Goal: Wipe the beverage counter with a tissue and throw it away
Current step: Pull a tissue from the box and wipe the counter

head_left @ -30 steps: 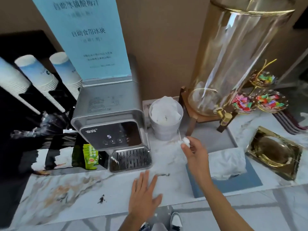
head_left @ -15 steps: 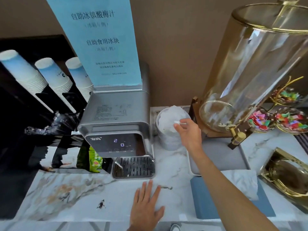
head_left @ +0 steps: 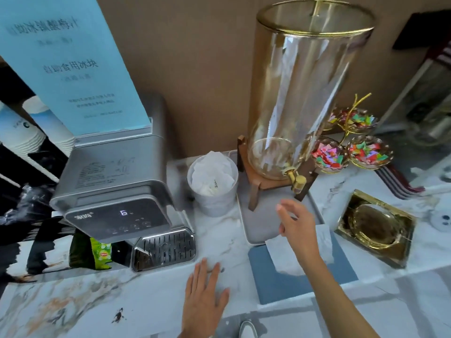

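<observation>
At nine o'clock a silver ice machine (head_left: 117, 191) stands on the white marble counter (head_left: 73, 301). The left hand (head_left: 203, 292) lies flat at six o'clock, fingers spread, gripping nothing. At centre, crumpled white tissue (head_left: 212, 176) fills the small grey bin (head_left: 213, 203). Toward three o'clock the right hand (head_left: 299, 228) hovers open and empty over a grey tray (head_left: 258, 228), below the glass drink dispenser (head_left: 305, 93).

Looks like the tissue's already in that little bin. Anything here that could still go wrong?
Possibly. The small bin looks heaped with tissues to its rim, so one could tumble back onto the counter. The open right hand hovers close to the glass dispenser's gold tap and might bump it. A dark spot remains on the marble left of the flat left hand.
</observation>
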Action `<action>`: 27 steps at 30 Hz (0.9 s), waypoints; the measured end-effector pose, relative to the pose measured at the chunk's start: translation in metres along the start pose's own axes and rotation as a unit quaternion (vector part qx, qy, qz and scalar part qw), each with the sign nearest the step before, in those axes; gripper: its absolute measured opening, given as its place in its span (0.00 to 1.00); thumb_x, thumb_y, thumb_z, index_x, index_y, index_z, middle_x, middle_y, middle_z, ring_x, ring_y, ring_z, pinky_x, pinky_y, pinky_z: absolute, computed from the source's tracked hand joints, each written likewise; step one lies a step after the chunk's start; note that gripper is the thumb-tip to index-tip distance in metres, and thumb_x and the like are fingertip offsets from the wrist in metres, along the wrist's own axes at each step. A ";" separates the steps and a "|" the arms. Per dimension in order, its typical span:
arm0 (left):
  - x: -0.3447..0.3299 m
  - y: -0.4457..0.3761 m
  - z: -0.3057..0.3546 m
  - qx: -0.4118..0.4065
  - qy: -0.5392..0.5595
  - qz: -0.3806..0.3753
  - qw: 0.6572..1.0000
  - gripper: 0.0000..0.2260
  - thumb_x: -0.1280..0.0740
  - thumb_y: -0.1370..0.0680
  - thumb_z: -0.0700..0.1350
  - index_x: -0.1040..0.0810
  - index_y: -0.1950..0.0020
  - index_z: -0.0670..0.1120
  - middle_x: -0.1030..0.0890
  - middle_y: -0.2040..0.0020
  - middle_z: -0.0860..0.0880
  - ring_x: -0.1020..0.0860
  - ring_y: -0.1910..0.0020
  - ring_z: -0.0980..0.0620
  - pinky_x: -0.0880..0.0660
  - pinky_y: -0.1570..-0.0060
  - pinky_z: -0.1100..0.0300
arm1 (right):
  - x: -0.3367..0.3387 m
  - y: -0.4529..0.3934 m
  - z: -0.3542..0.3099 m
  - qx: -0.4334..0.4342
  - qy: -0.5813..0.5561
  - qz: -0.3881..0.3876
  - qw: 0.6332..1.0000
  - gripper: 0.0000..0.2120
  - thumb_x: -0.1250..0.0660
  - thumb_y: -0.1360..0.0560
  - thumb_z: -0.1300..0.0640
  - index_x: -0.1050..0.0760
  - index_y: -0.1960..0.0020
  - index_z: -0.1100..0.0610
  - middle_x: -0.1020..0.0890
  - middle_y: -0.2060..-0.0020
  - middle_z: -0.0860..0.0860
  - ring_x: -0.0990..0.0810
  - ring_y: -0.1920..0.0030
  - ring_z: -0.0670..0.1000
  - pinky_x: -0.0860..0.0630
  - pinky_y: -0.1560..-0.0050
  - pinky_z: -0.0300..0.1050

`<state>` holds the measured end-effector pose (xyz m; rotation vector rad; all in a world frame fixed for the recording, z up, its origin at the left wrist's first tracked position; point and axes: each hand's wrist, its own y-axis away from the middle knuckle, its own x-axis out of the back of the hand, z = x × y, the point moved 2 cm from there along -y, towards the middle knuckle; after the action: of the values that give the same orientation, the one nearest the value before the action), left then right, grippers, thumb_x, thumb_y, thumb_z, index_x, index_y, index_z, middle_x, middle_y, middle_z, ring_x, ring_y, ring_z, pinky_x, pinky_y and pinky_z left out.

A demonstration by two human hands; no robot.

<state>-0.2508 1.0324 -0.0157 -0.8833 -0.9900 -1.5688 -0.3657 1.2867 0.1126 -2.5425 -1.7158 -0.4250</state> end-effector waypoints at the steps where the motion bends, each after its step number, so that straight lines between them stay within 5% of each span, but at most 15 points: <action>1: -0.001 -0.004 0.008 -0.005 0.018 0.011 1.000 0.29 0.45 0.21 0.64 0.26 0.28 0.48 0.32 0.24 0.40 0.39 0.24 0.43 0.49 0.27 0.55 | 0.021 0.004 0.011 -0.012 0.014 0.029 0.999 0.10 0.32 0.22 0.55 0.21 0.43 0.57 0.17 0.52 0.54 0.22 0.70 0.52 0.23 0.70 0.44; 7: -0.003 -0.039 0.080 -0.007 0.168 0.043 0.985 0.17 0.29 0.22 0.46 0.23 0.35 0.44 0.34 0.23 0.41 0.36 0.24 0.41 0.36 0.27 0.47 | 0.111 0.022 0.062 -0.072 0.085 0.148 0.983 0.05 0.32 0.22 0.54 0.20 0.49 0.54 0.16 0.52 0.54 0.18 0.59 0.50 0.23 0.57 0.47; 12: 0.004 -0.054 0.125 0.026 0.243 0.080 0.966 0.07 0.26 0.25 0.43 0.22 0.50 0.48 0.31 0.28 0.45 0.29 0.32 0.44 0.31 0.39 0.54 | 0.127 0.024 0.090 -0.148 0.134 0.109 0.974 0.16 0.32 0.23 0.50 0.22 0.39 0.58 0.17 0.47 0.54 0.19 0.47 0.57 0.21 0.45 0.58; 15: 0.005 -0.056 0.141 0.042 0.268 0.085 0.959 0.07 0.23 0.29 0.44 0.22 0.59 0.47 0.31 0.33 0.52 0.27 0.37 0.47 0.37 0.49 0.63 | 0.124 0.022 0.097 -0.175 0.141 0.049 0.973 0.16 0.30 0.24 0.49 0.22 0.40 0.55 0.17 0.49 0.52 0.18 0.49 0.56 0.20 0.45 0.59; 19: 0.004 -0.062 0.154 0.077 0.259 0.041 0.962 0.09 0.23 0.29 0.45 0.23 0.63 0.49 0.36 0.23 0.42 0.33 0.27 0.46 0.36 0.37 0.58 | 0.117 0.017 0.100 -0.180 0.176 0.009 0.968 0.06 0.30 0.24 0.52 0.20 0.51 0.53 0.17 0.54 0.50 0.19 0.54 0.51 0.19 0.47 0.54; 22: 0.007 -0.061 0.159 0.064 0.223 0.044 0.972 0.09 0.25 0.28 0.43 0.21 0.65 0.41 0.36 0.22 0.44 0.36 0.24 0.47 0.37 0.33 0.56 | 0.116 0.015 0.097 -0.186 0.221 -0.020 0.957 0.08 0.31 0.23 0.53 0.21 0.59 0.54 0.17 0.59 0.52 0.19 0.58 0.51 0.17 0.49 0.51; 25: 0.019 -0.063 0.158 0.051 0.284 0.038 0.957 0.11 0.27 0.27 0.37 0.25 0.66 0.39 0.28 0.32 0.50 0.29 0.33 0.49 0.35 0.42 0.61 | 0.119 0.017 0.088 -0.186 0.206 -0.015 0.961 0.10 0.34 0.22 0.56 0.21 0.57 0.61 0.19 0.60 0.60 0.19 0.58 0.56 0.19 0.50 0.53; 27: 0.032 -0.064 0.159 0.048 0.372 0.013 0.927 0.13 0.30 0.25 0.36 0.30 0.66 0.44 0.22 0.46 0.52 0.24 0.49 0.56 0.32 0.53 0.65 | 0.123 0.019 0.076 -0.167 0.155 -0.009 0.974 0.11 0.35 0.21 0.57 0.22 0.58 0.62 0.19 0.61 0.59 0.20 0.58 0.57 0.22 0.54 0.52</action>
<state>-0.3108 1.1744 0.0649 -0.1787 -0.4906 -1.6204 -0.2903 1.4045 0.0724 -2.4891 -1.6656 -1.1341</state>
